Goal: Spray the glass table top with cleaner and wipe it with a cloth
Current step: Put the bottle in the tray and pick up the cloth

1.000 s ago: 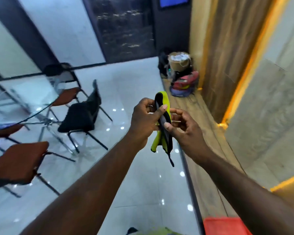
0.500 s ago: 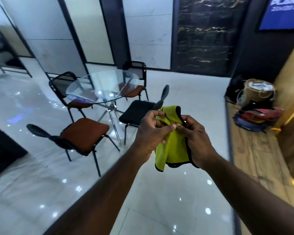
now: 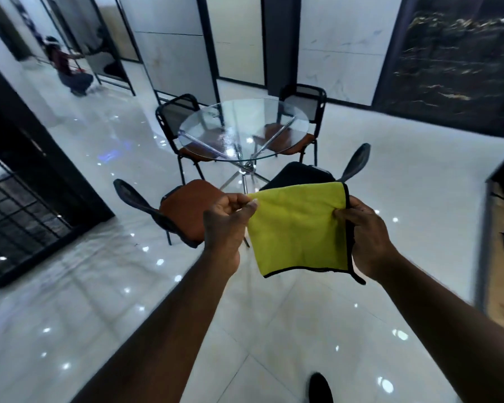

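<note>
A yellow cloth (image 3: 298,228) with a black hem hangs spread flat in front of me. My left hand (image 3: 224,225) pinches its upper left corner. My right hand (image 3: 367,237) grips its right edge. Beyond the cloth stands the round glass table top (image 3: 216,123) on crossed chrome legs, a few steps ahead. Both hands are well short of the table. No spray bottle is in view.
Several chairs ring the table: a brown-seated one (image 3: 186,210) at the near left, a black-seated one (image 3: 300,173) at the near right, two more behind. A person (image 3: 67,68) crouches far left. A dark grille (image 3: 15,216) stands left. The glossy tiled floor (image 3: 99,286) lies between.
The view has swung left and the table now sits ahead of me. The cloth, bunched between my hands before, is now pulled out flat between them.
</note>
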Tool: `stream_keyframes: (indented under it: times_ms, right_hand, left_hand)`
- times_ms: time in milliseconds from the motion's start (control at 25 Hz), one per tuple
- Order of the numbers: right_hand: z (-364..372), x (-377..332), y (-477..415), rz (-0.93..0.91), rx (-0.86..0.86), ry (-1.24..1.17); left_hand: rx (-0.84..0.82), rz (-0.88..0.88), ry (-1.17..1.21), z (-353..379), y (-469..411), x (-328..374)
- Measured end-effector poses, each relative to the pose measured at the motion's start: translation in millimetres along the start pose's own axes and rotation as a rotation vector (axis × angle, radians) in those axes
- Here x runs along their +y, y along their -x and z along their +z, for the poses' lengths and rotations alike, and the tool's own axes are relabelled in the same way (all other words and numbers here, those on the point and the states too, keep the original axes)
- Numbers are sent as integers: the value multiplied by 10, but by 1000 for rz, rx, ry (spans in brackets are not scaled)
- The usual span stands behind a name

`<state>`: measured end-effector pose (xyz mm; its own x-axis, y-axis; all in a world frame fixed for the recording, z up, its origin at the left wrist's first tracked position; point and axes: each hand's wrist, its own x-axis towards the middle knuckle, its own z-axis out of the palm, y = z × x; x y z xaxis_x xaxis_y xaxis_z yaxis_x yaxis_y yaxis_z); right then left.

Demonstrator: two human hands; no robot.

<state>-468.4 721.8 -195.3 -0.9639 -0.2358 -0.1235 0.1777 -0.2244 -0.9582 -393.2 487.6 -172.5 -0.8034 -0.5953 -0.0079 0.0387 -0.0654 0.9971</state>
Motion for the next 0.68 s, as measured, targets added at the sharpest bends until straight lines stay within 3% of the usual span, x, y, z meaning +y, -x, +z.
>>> stream_keyframes:
  times_ms: [120,280,400,480,560,640,680]
  right_hand:
    - [-22,-45,-511,-14,-171,13]
    - [18,-72,-1236,-170,-343,230]
    - [93,-89,-1684,-207,-393,216]
    - [202,-88,-1974,-209,-432,204]
    - [366,-79,-2231,-202,-439,192]
    - [495,-75,-2489,-144,-436,135]
    - [566,-71,-2608,-86,-434,90]
  left_hand:
    - [14,-196,206,193,-302,91]
    - [84,2,35,354,-676,210]
    - [51,219,-327,281,-927,256]
    - [42,303,-689,224,-1153,257]
    - [83,366,-904,151,-1409,254]
    - [70,327,-816,55,-1737,186]
    - [17,243,-626,16,-1904,128]
